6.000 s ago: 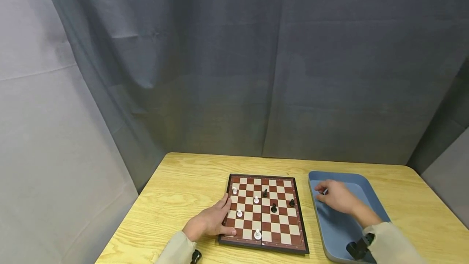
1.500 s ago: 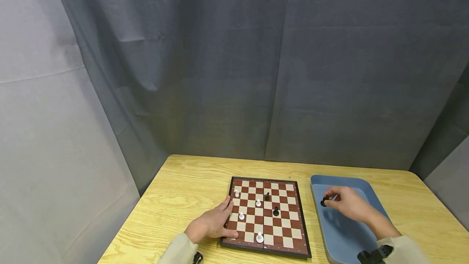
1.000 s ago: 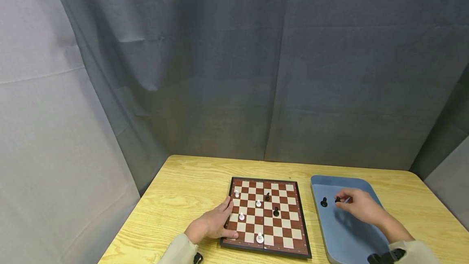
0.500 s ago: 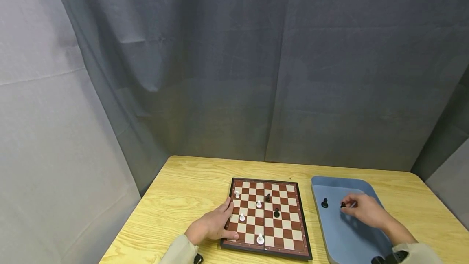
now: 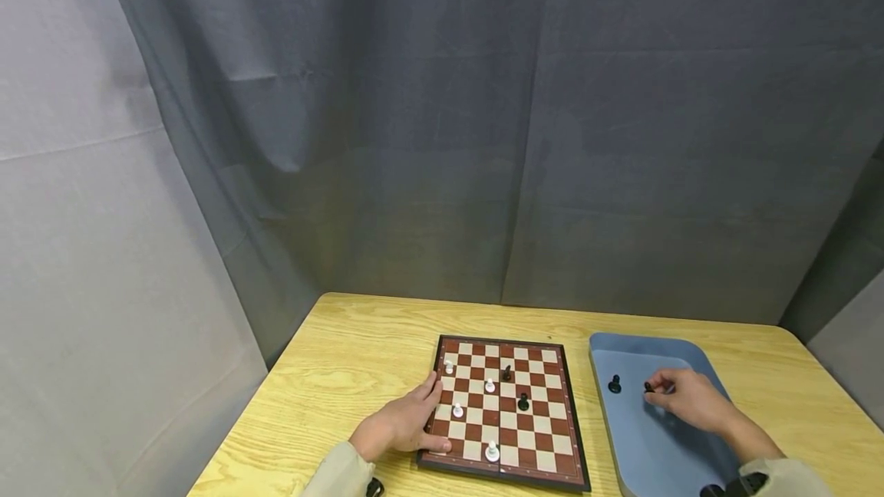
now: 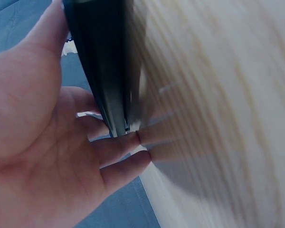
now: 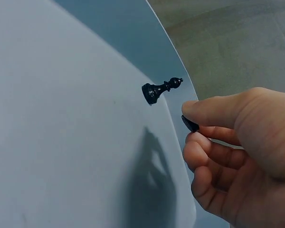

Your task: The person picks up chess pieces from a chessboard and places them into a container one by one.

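In the head view my right hand (image 5: 694, 399) is over the blue tray (image 5: 611, 436), pinching a small black chess piece (image 5: 648, 387) between thumb and fingers. The right wrist view shows only a dark part of that piece (image 7: 190, 124); its kind is hidden. Beside it in the tray stands a black bishop (image 7: 160, 89). My left hand (image 5: 402, 419) rests along the left edge of the chessboard (image 5: 545, 442), thumb on top and fingers extended against its side. Several white pieces, among them one near the front (image 5: 492, 451), and two black pieces (image 5: 523, 402) stand on the board.
The board and the tray stand side by side on a wooden table (image 5: 345, 351), with a narrow strip of wood between them. A grey curtain (image 5: 414, 175) hangs behind the table's back edge.
Six seconds ago three black pieces stood on the board; now two do. The bishop has been let go in the tray, and my right hand has shifted right with another black piece. The left hand stays put.
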`<action>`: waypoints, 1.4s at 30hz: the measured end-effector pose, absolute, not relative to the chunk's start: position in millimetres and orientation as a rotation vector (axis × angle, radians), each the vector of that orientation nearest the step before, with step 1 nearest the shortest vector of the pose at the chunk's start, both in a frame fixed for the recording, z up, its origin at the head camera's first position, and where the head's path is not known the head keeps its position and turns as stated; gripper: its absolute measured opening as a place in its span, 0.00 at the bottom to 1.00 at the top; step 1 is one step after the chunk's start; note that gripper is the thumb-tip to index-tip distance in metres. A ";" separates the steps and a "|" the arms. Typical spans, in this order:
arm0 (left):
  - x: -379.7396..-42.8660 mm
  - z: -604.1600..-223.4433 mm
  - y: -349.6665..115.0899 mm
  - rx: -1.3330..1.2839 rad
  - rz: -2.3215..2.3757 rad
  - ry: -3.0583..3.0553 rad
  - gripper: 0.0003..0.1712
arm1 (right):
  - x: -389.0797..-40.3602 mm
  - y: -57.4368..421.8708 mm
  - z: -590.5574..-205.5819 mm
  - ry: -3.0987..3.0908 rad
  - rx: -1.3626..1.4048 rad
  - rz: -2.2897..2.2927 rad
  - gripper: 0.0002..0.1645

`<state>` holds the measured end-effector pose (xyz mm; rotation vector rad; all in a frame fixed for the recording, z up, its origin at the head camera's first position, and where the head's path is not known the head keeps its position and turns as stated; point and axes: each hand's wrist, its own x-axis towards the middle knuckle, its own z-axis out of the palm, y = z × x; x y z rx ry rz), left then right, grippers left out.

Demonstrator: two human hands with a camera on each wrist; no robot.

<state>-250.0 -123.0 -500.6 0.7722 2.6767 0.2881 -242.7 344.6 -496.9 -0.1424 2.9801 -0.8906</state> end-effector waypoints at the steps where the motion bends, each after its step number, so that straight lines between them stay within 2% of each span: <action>1: -249.9 -501.1 -122.9 0.770 0.286 2.678 0.60 | -242.7 345.0 -497.4 2.980 -0.144 -0.893 0.07; 25: -250.3 -503.0 -122.5 0.758 0.278 2.695 0.61 | -245.5 343.3 -489.8 2.969 -0.132 -0.876 0.10; 42: -250.6 -503.6 -123.8 0.759 0.309 2.672 0.60 | -240.5 289.4 -474.2 2.974 -0.278 -0.994 0.09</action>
